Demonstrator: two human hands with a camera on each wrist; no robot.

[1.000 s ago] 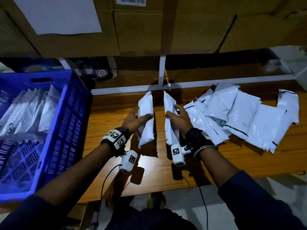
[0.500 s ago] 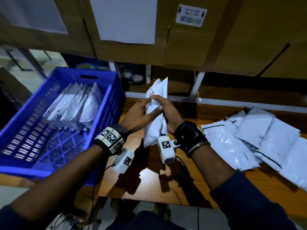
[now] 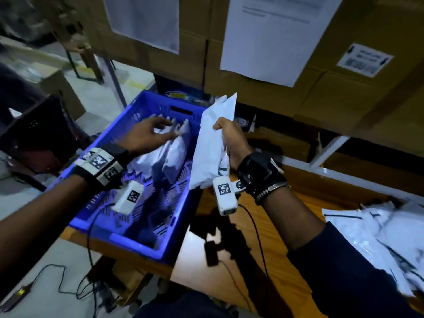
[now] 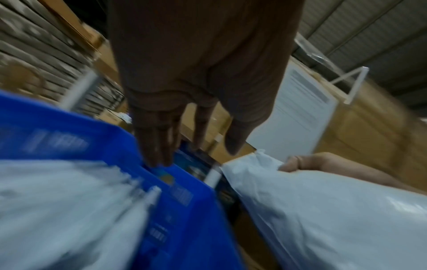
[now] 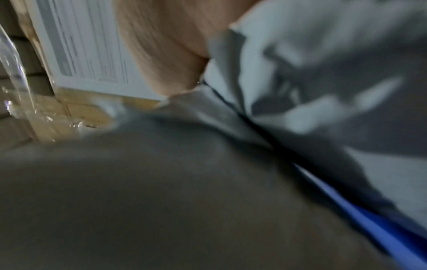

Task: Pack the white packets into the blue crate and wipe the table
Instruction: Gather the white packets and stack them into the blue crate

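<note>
While right hand (image 3: 230,143) clamps upright white packets (image 3: 210,148) beside blue crate (image 3: 142,246), left hand (image 3: 146,134), fingers spread, holds nothing; it rests on packed packets (image 3: 172,157), probably clearing a slot.

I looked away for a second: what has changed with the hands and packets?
The left hand let go and reached over the packets in the blue crate. The right hand now grips both white packets together beside the crate. The pile of packets on the table stayed.

Warehouse — stacked cartons (image 3: 263,92), labels (image 3: 364,60)
</note>
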